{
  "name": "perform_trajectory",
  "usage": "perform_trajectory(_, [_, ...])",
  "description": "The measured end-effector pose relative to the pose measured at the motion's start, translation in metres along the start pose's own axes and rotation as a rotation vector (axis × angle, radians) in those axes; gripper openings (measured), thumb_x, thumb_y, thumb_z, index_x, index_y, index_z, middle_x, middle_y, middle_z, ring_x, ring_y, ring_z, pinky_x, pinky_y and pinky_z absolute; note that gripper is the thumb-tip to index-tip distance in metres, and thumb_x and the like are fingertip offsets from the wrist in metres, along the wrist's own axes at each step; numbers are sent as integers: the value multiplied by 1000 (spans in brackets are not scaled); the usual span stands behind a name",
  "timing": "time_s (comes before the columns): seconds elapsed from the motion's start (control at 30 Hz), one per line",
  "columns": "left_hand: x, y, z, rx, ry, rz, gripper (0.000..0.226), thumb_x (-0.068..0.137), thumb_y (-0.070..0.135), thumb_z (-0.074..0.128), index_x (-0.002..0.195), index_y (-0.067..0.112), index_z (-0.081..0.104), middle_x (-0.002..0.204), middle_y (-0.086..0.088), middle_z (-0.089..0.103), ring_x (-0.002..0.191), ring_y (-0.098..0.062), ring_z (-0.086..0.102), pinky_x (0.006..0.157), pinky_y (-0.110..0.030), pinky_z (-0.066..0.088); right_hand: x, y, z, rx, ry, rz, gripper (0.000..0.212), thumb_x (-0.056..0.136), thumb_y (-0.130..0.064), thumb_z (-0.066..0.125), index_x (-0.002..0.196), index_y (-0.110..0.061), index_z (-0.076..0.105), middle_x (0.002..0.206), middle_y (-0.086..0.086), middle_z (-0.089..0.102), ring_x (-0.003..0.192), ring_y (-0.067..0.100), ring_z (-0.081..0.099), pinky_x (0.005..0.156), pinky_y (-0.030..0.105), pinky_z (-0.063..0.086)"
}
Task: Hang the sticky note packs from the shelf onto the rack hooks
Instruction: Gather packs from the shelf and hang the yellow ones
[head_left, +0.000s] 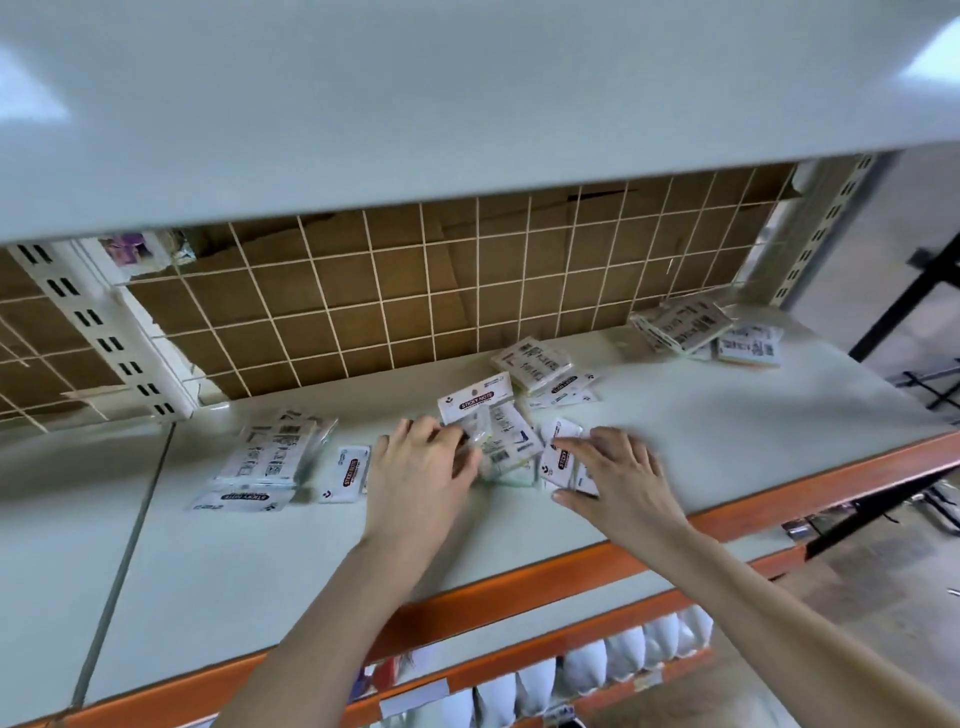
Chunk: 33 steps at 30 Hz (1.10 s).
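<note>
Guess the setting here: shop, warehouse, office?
Probably a shop or stockroom aisle: slotted metal shelving with orange beams, a wire grid rack behind it, and retail-packaged sticky note packs scattered on the shelf.

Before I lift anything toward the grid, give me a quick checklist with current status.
1. Left hand holds a sticky note pack: ok, fingers curled on it.
2. Right hand has a grip: not ok, fingers lie flat on a second pack.
3. Hang hole on the held pack free: cannot tell.
4. Hooks visible on the wire grid: cannot tell.
5. More packs waiting on the shelf: ok, left pile, far-right pile.
</note>
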<state>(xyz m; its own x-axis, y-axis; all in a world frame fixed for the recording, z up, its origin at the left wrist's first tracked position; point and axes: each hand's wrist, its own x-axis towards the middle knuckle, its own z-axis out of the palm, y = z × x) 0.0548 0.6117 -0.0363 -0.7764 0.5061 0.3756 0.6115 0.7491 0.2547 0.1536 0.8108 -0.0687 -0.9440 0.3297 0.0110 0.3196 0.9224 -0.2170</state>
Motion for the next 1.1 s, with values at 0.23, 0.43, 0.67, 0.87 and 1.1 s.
perform_trajectory(0.23, [9,-7,-12,-568,-7,-272,31,96,28,51,72,9,53,64,-4,54,63,-23,51,52,-29,31,-1,-1,-17,9,162,-27,32,99,-45,39,115,-23,57,124,-5,56,106,25,60,76,34,44])
perform_trajectory(0.43, [10,7,-10,-1238,-104,-650,16,91,19,63,77,15,57,64,1,62,49,-3,60,39,-12,40,15,12,-48,72,388,154,33,102,-38,33,88,-13,50,75,11,60,69,41,57,53,37,34])
perform_trajectory(0.67, [19,31,4,-1877,-337,-943,7,88,-4,57,91,3,58,73,-15,71,61,-23,70,53,-29,58,41,51,-47,715,434,603,43,103,-23,37,66,-2,41,58,6,35,60,22,33,51,32,20])
perform_trajectory(0.87, [28,68,19,-1979,-412,-960,31,71,-6,64,100,2,60,86,-15,73,74,-26,71,61,-30,60,31,68,-41,1231,245,653,49,95,-44,52,96,5,57,82,8,39,76,24,39,70,36,30])
perform_trajectory(1.1, [25,148,44,-1722,-441,-748,27,71,-3,68,94,9,59,72,-2,71,64,-12,68,55,-22,50,2,93,-64,1304,142,419,24,94,-51,48,90,-27,53,81,-20,52,70,-10,46,79,19,37])
